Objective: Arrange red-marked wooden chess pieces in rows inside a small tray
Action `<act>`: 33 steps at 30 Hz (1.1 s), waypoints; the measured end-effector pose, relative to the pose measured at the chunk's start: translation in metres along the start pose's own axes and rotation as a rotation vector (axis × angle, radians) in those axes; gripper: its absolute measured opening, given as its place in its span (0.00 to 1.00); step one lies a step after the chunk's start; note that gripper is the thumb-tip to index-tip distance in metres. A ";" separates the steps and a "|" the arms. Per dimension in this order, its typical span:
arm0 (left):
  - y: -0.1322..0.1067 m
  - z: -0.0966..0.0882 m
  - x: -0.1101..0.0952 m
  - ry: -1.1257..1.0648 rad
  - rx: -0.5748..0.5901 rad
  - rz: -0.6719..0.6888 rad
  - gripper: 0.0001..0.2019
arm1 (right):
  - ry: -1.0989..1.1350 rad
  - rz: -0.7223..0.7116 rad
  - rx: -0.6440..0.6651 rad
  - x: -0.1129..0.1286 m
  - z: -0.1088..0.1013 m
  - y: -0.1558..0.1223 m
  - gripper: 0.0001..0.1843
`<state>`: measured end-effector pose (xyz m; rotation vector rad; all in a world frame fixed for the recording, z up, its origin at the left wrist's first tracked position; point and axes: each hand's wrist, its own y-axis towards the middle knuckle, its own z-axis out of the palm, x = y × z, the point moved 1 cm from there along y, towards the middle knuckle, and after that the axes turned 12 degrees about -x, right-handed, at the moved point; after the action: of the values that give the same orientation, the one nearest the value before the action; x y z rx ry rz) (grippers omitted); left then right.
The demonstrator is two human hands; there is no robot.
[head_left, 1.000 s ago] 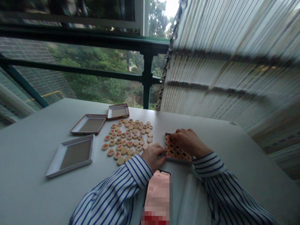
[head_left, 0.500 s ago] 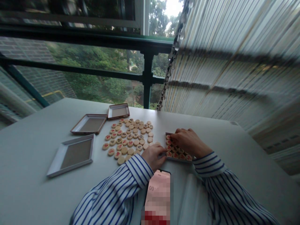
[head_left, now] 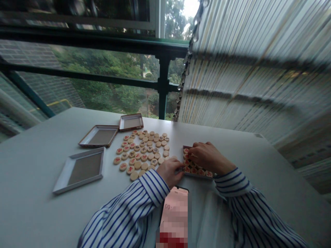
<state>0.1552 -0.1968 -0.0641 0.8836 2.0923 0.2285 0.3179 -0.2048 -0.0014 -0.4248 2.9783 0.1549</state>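
A small shallow box [head_left: 196, 174] holds round wooden chess discs with red marks, packed in rows. My right hand [head_left: 208, 156] lies over the box with fingers curled onto the discs near its far left corner. My left hand [head_left: 170, 171] rests at the box's near left corner, fingers bent, touching a disc there. Whether either hand pinches a disc is hidden. Several loose wooden discs [head_left: 142, 153], marked red or black, lie spread on the grey table [head_left: 38, 199] just left of the box.
Three shallow trays or lids sit left of the discs: a grey one [head_left: 80, 169], a brown-rimmed one [head_left: 99, 135] and a smaller one [head_left: 131, 122]. A phone [head_left: 174, 215] lies near my chest. A window railing and a blind stand behind the table.
Both hands stay on the box; the fingers of my right hand have shifted slightly over the discs. The view has moved a little.
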 end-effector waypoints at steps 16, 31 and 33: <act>0.000 0.001 0.002 0.002 -0.009 0.005 0.11 | -0.003 0.006 0.016 0.004 -0.001 0.000 0.14; -0.001 0.000 0.002 -0.017 -0.017 0.013 0.10 | -0.011 0.016 0.001 -0.001 -0.003 0.000 0.14; -0.001 0.001 0.002 -0.027 -0.021 0.011 0.10 | -0.017 0.041 -0.003 -0.006 -0.008 -0.002 0.14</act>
<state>0.1543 -0.1965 -0.0661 0.8812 2.0571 0.2432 0.3232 -0.2062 0.0070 -0.3605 2.9718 0.1667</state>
